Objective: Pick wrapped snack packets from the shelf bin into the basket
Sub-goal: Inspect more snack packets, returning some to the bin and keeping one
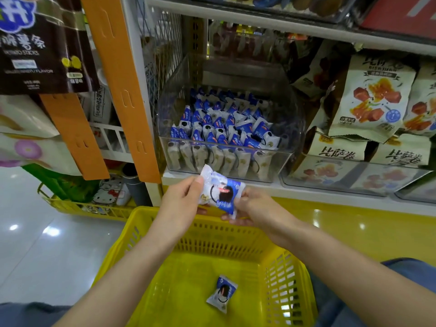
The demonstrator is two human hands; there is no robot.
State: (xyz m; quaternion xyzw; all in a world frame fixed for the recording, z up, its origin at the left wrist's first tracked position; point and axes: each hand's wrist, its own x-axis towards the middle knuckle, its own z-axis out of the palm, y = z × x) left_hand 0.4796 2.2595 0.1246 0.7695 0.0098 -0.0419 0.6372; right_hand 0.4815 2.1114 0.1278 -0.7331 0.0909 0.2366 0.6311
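A blue-and-white wrapped snack packet [219, 192] is held between both hands just above the far rim of the yellow basket [146, 234]. My left hand [181, 201] pinches its left end and my right hand [254, 210] grips its right end. One more packet [222, 293] of the same kind lies on the basket floor. Directly behind the hands, a clear shelf bin [165, 128] holds several of the same packets standing in rows.
Cream snack bags [370, 100] fill clear bins to the right of the bin. Orange hanging strips [120, 86] and dark chip bags [40, 43] hang at left. A second yellow basket [77, 206] stands on the glossy floor to the left. A white shelf edge [330, 199] runs just beyond the hands.
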